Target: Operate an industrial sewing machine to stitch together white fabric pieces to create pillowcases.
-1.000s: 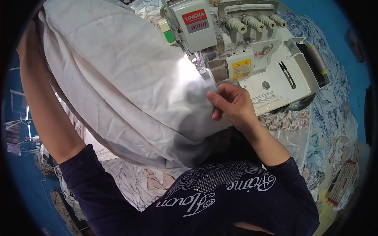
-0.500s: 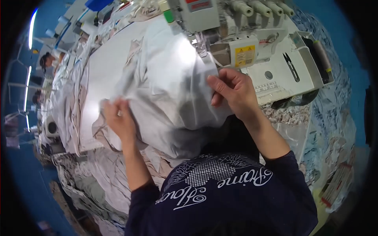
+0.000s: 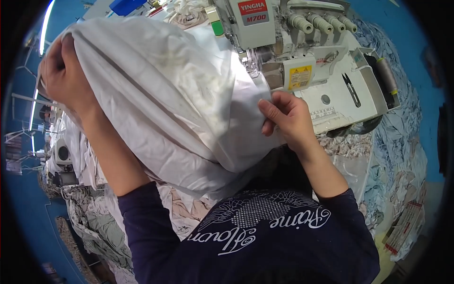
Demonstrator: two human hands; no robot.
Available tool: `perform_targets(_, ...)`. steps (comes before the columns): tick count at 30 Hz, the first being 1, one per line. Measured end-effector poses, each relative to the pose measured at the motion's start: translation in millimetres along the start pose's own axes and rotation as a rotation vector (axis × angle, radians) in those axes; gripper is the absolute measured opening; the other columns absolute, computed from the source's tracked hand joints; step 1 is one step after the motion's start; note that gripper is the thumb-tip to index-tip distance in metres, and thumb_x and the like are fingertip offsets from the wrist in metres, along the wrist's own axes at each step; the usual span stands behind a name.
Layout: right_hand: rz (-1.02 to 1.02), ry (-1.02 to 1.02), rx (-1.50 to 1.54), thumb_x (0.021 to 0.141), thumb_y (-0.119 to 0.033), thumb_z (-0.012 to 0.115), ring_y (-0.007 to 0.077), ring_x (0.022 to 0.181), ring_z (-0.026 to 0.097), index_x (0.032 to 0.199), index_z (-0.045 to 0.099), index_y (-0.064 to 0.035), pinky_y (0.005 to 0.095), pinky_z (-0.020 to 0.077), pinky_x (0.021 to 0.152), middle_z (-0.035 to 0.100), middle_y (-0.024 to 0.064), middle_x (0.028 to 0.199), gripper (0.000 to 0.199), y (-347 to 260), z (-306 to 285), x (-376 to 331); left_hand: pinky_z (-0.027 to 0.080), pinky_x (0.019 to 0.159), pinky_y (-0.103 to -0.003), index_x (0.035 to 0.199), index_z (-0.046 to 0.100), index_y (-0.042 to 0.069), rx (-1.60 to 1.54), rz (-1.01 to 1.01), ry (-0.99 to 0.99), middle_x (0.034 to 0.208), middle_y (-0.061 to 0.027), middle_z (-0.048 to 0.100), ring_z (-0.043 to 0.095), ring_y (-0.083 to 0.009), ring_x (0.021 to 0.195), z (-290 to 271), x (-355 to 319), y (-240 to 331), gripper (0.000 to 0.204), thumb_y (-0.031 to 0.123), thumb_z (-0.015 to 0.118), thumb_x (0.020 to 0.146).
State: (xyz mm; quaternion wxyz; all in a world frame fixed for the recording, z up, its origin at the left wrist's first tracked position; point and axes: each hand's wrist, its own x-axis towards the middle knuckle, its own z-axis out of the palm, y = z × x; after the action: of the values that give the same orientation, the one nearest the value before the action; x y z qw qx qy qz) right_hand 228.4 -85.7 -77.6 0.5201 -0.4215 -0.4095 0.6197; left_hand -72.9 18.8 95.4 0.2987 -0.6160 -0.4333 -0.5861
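Observation:
A large piece of white fabric [image 3: 161, 90] is stretched across the front of an overlock sewing machine [image 3: 257, 37]. My left hand [image 3: 68, 78], raised at the far left, is closed round a gathered part of the cloth and holds it up in long folds. Just in front of the presser foot [image 3: 253, 68], my right hand [image 3: 286, 118] pinches the fabric's right edge between thumb and fingers. The cloth's right edge runs up to the foot under the machine's light. Its lower part hangs toward my lap.
Thread snips [image 3: 351, 90] lie on the machine bed at the right, beside a tray holding a thread cone [image 3: 388, 75]. Tension knobs [image 3: 321, 22] line the machine's top. Heaped blue-grey cloth [image 3: 395, 142] lies at the right; more garments [image 3: 101, 222] are piled at the lower left.
My left hand has swung up and to the left, lifting the white fabric and spreading it wide. My right hand has shifted slightly right and down, staying at the fabric's edge.

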Motion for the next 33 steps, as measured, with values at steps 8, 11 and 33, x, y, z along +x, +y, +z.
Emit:
perform_targets(8, -0.013, 0.015, 0.018, 0.085, -0.019, 0.064, 0.0083, 0.049, 0.055, 0.074, 0.055, -0.0036, 0.0206, 0.0444, 0.046, 0.055, 0.0009, 0.062, 0.021, 0, -8, 3, 0.043, 0.070, -0.033, 0.112, 0.060, 0.008, 0.206, -0.150, -0.782, 0.076, -0.0073, 0.055, 0.055, -0.0219, 0.074, -6, -80, -41, 0.046, 0.024, 0.072, 0.070)
perform_targets(11, -0.008, -0.005, -0.028, 0.085, -0.019, 0.064, 0.0074, 0.049, 0.054, 0.073, 0.056, -0.0032, 0.0204, 0.0445, 0.047, 0.055, 0.0010, 0.060, 0.021, 0, -1, 3, 0.040, 0.080, -0.036, 0.102, 0.064, 0.007, -0.046, -0.210, -1.092, 0.097, -0.0115, 0.054, 0.051, -0.0262, 0.092, -62, -183, 26, 0.037, 0.012, 0.068, 0.065)
perform_targets(33, -0.026, 0.035, 0.001, 0.083, -0.019, 0.067, 0.0078, 0.048, 0.054, 0.079, 0.055, -0.0028, 0.0195, 0.0434, 0.045, 0.055, -0.0002, 0.063, 0.020, 3, -3, 3, 0.047, 0.074, -0.024, 0.091, 0.067, 0.003, -0.071, 0.018, 0.066, 0.084, -0.0050, 0.066, 0.060, -0.0122, 0.077, -2, -26, -31, 0.012, 0.009, 0.064, 0.081)
